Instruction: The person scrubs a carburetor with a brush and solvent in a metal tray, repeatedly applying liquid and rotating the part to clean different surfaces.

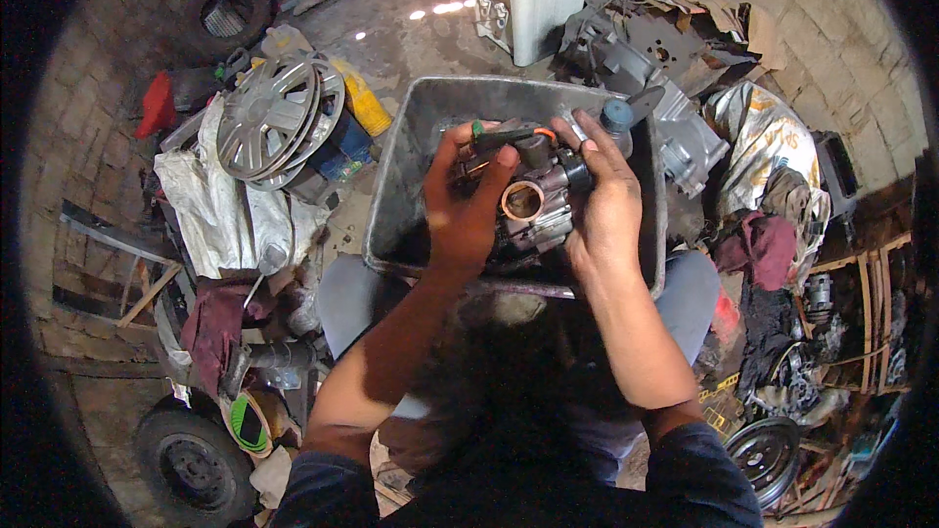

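**Two hands steadied a metal part over the tub**

With the metal part [543, 225] as the clock's centre, the left hand [455, 205] gripped it from 9 o'clock, thumb laid over its upper side, and the right hand [611, 196] cupped it at 3 o'clock. Held from both flanks, its round opening [523, 201] faced up, probably for a good view. The dark tub [509, 83] lay beneath, between the knees at 8 and 4 o'clock, perhaps to catch drips or loose pieces.

Room was tightest at 3 o'clock, where the right hand was just beside the rim, and toward 1 o'clock, where a blue-capped container [616, 115] stood near its fingers. The left hand had a wider gap to the wall. Outside, hubcaps [269, 122] crowded 10 o'clock, a grey casting [685, 142] 2 o'clock.
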The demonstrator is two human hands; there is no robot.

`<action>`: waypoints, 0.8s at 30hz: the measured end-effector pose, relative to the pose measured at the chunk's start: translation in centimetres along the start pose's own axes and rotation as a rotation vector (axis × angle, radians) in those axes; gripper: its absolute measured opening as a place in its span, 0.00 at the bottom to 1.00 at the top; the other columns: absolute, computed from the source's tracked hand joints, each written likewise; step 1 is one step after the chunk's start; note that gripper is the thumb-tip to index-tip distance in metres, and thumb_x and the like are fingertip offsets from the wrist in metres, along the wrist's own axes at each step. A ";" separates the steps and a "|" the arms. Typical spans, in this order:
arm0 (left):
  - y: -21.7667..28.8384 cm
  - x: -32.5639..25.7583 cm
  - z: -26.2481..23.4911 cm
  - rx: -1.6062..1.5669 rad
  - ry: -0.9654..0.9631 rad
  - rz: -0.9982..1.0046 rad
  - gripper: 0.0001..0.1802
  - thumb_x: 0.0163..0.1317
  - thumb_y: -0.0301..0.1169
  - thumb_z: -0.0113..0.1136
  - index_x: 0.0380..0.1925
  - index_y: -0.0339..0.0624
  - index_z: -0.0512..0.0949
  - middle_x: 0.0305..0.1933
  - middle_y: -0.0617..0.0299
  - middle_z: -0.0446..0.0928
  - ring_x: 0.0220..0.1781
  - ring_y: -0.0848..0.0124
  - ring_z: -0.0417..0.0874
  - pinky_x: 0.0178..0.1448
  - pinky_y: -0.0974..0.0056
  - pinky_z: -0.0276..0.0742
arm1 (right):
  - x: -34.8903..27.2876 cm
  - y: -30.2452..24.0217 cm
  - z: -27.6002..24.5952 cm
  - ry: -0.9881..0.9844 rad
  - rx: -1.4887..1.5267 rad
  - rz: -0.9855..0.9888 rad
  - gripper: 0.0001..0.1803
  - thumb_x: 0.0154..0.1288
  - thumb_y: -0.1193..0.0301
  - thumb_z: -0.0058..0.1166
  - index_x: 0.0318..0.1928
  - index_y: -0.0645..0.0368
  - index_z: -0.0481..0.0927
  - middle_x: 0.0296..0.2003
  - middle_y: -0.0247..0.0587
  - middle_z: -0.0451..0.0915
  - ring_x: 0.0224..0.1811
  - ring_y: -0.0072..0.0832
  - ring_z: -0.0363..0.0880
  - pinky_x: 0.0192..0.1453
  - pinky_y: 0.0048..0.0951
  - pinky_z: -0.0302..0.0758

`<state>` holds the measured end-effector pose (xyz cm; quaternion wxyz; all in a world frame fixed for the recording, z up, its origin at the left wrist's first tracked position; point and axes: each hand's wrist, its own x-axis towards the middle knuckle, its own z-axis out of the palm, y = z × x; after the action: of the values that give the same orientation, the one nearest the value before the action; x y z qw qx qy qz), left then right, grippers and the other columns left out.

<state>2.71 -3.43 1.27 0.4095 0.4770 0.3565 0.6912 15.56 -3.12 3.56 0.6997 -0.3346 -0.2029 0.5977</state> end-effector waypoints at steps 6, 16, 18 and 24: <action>0.0 0.4 -0.5 -0.333 0.005 -0.389 0.17 0.73 0.32 0.62 0.57 0.45 0.71 0.48 0.61 0.81 0.51 0.70 0.84 0.55 0.62 0.83 | -0.3 1.0 0.0 0.001 -0.058 0.012 0.21 0.83 0.71 0.43 0.68 0.68 0.74 0.60 0.54 0.82 0.59 0.37 0.82 0.68 0.37 0.77; -0.2 1.6 -1.0 -0.503 0.111 -0.523 0.16 0.69 0.30 0.65 0.51 0.49 0.69 0.45 0.58 0.81 0.42 0.65 0.88 0.46 0.58 0.89 | -2.0 -1.5 -1.7 -0.118 -0.693 -0.431 0.17 0.77 0.75 0.56 0.61 0.71 0.81 0.53 0.50 0.87 0.53 0.29 0.84 0.62 0.28 0.77; -0.9 1.9 -1.4 -0.474 0.142 -0.518 0.18 0.69 0.31 0.65 0.54 0.49 0.70 0.46 0.57 0.81 0.45 0.64 0.88 0.48 0.57 0.88 | -2.8 -1.1 -2.5 -0.150 -0.761 -0.402 0.12 0.72 0.77 0.62 0.53 0.68 0.86 0.45 0.45 0.89 0.45 0.23 0.85 0.53 0.25 0.79; -1.5 2.1 -1.5 -0.503 0.087 -0.581 0.18 0.69 0.31 0.65 0.56 0.47 0.75 0.48 0.59 0.82 0.46 0.66 0.88 0.50 0.60 0.86 | -3.4 0.6 -4.5 -0.220 -1.037 -0.632 0.07 0.68 0.78 0.65 0.45 0.64 0.88 0.35 0.42 0.89 0.34 0.16 0.82 0.38 0.23 0.77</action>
<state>1.21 -1.07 0.31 0.6768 0.2111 0.3133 0.6318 17.49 -7.38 0.38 0.5641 -0.4913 -0.6276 0.2158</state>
